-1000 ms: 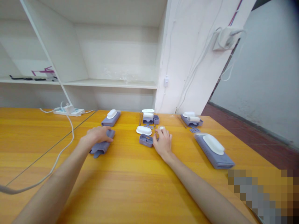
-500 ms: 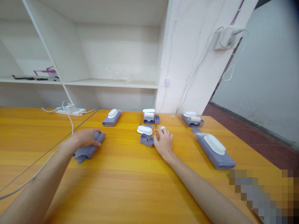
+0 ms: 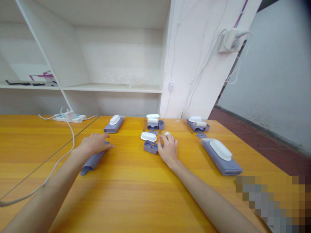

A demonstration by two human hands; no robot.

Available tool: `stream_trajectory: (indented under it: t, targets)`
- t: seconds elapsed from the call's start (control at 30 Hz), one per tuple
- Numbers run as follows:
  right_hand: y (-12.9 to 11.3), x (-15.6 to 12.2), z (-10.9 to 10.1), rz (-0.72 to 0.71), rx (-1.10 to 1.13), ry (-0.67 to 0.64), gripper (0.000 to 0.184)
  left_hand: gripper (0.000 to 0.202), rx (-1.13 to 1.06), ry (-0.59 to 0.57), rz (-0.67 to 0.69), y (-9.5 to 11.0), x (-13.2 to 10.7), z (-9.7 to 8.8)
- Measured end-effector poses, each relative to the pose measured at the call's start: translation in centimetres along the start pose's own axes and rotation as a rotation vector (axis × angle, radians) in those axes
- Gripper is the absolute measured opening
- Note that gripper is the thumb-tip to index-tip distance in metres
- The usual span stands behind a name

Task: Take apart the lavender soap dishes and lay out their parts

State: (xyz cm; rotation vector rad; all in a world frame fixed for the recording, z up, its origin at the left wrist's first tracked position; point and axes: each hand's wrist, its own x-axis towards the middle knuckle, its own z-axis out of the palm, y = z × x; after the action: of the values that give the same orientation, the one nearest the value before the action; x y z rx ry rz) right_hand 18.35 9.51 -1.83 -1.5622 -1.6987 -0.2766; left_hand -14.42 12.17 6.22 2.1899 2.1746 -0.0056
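Note:
My left hand is spread over a purple-grey housing lying at a slant on the wooden table. Its thumb and fingers stick out past the housing, not wrapped round it. My right hand has its fingers curled down to the table, thumb beside a small open purple-grey box. A thin coil spring runs towards those fingertips; what lies between them is hidden. Just behind the fingers is a small white round part. A white oval cover rests behind the box.
White-topped purple-grey units stand at back left and right. Loose parts with white rollers lie at back centre and back right. A power strip and white cable lie on the left, before a shelf.
My left hand has let go of the housing and opened, shifting right. The housing lies slightly turned. My right hand stays by the small box. The view has shifted slightly.

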Motion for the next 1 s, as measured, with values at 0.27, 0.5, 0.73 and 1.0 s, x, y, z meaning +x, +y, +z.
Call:
stream_trajectory:
  t: [0.27, 0.5, 0.73, 1.0]
  targets:
    - [-0.1, 0.0, -0.2, -0.019, 0.019, -0.024, 0.018, 0.058, 0.019, 0.107, 0.289, 10.4, 0.8, -0.3]
    - [-0.1, 0.0, -0.2, -0.032, 0.021, -0.015, 0.017, 0.080, -0.094, 0.071, 0.139, 18.8, 2.7, 1.3]
    - [-0.2, 0.0, -0.3, -0.035, 0.027, -0.027, 0.016, 0.081, -0.102, -0.066, 0.045, 21.3, 3.6, 1.2]
    - [-0.1, 0.0, -0.2, -0.046, 0.032, -0.017, 0.017, 0.070, -0.110, -0.066, 0.046, 21.7, 3.9, 1.9]
